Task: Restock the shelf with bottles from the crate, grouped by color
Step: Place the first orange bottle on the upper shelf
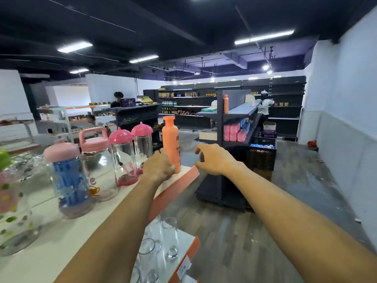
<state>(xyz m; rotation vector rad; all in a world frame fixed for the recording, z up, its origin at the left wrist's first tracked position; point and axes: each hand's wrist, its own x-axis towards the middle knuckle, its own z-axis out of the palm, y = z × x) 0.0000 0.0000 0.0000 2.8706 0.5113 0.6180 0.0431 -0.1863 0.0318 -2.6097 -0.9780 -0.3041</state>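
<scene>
Grips a tall opaque orange plastic bottle [171,139] low on its body with the left hand [159,167], fingers curled round it. Has it standing upright at the outer corner of the white shelf board with the orange front edge [179,181], just beside clear tumblers with pink domed lids [142,144]. Hovers the right hand [214,158] near the bottle's other side, fingers loosely bent, touching and holding nothing. Looks, on this evidence, partway through the restock: one orange bottle set down next to the pink group, not yet let go. Leaves more to fetch from across the aisle, where the black slatted plastic crate [262,158] on the floor shows blue-capped bottles [262,146] inside.
</scene>
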